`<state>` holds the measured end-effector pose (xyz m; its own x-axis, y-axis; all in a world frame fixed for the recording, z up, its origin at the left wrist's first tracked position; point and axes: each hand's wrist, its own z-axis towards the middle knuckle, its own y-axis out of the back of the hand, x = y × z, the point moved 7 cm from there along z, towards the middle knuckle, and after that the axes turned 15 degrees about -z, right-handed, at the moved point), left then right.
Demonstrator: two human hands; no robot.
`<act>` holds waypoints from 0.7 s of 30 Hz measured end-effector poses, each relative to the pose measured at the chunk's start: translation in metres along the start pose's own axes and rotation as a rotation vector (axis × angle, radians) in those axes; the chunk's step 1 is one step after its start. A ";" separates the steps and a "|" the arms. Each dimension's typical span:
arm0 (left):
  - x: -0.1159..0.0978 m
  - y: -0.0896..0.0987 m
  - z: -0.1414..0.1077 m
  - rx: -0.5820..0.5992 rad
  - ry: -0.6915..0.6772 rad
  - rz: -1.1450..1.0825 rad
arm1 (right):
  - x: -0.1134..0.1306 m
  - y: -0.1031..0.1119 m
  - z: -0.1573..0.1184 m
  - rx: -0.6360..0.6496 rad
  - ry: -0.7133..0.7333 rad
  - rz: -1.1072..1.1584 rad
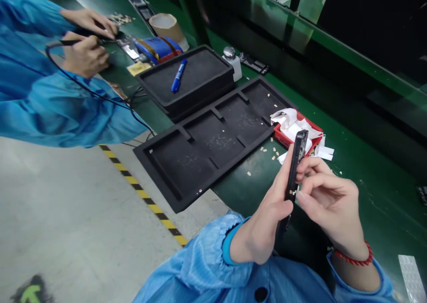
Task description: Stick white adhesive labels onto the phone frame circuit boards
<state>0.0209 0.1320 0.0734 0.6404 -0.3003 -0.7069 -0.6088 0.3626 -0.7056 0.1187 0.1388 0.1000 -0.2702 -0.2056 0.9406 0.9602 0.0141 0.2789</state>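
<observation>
My left hand [263,218] is closed round a thin black phone-like device [293,174], held up nearly edge-on to me. Small electronic parts show along the side of it that faces right. My right hand [328,201] is against that side, its thumb and index finger pinched together by a small pale bit. Whether the bit is in the pinch or attached to the device, I cannot tell. Just behind the device stands a red tray [283,138] heaped with crumpled white paper strips [290,121].
A long black compartment tray [213,136] lies left of my hands. Beyond it, a blue marker [179,75] rests on stacked black trays [207,67]. A metal-topped bottle [232,63] stands nearby. Tan scraps [263,149] dot the green bench. At left, a co-worker's hands [86,54] hold a cabled tool.
</observation>
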 end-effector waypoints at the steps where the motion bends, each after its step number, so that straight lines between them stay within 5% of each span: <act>1: 0.000 0.001 0.000 -0.017 0.002 0.021 | 0.001 0.000 0.001 0.005 0.004 -0.011; 21: -0.010 -0.003 -0.005 0.050 0.020 0.155 | 0.005 0.001 0.004 0.025 0.020 -0.018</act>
<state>0.0136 0.1295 0.0825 0.5306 -0.2544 -0.8086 -0.6757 0.4490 -0.5847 0.1180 0.1416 0.1060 -0.2857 -0.2257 0.9314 0.9531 0.0342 0.3007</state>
